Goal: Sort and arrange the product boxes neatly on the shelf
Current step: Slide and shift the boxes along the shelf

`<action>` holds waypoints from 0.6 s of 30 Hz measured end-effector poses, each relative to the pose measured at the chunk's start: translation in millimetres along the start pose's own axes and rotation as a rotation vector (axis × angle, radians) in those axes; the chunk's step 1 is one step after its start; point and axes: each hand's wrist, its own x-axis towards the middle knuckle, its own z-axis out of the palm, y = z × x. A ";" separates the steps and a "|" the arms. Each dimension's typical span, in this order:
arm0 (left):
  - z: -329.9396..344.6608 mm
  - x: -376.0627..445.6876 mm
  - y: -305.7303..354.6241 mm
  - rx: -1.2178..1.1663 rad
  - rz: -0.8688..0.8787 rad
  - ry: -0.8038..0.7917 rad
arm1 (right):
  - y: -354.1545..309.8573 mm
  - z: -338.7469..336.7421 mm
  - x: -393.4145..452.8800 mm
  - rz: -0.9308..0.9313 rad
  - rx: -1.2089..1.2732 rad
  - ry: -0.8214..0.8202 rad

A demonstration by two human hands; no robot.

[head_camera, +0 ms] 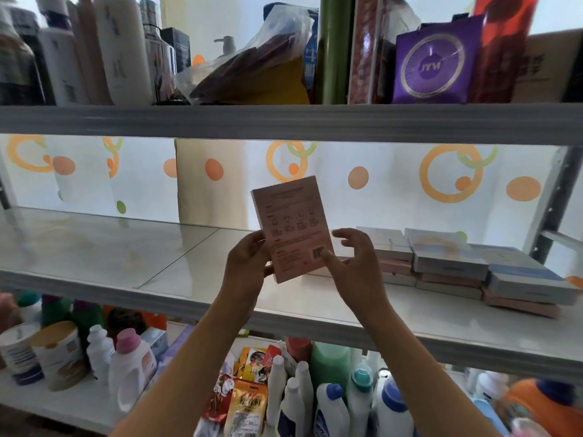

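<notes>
A flat pink product box (291,225) stands upright above the middle shelf (126,253), its printed back with a barcode facing me. My left hand (249,263) grips its lower left edge, thumb on the face. My right hand (353,263) is at the box's lower right corner, thumb touching near the barcode, the other fingers spread and loosely curled off the box. To the right on the same shelf lie several flat boxes in low stacks (448,263), pink and blue-grey, some askew.
The top shelf holds bottles (94,48), a plastic bag (252,58) and a purple bag (437,61). The bottom shelf carries tubs, detergent bottles (331,398) and snack packets (243,402). A metal upright (552,200) stands at right.
</notes>
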 end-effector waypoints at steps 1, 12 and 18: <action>0.1 0.3 -0.5 0.009 0.003 0.001 | 2.5 -2.1 1.9 0.037 -0.030 0.013; -2.0 1.3 -7.7 0.055 0.047 -0.004 | 1.2 -6.1 -0.2 0.103 0.117 -0.128; -6.5 2.4 -9.3 0.086 0.067 0.012 | 0.8 -10.3 -4.5 0.254 0.381 -0.320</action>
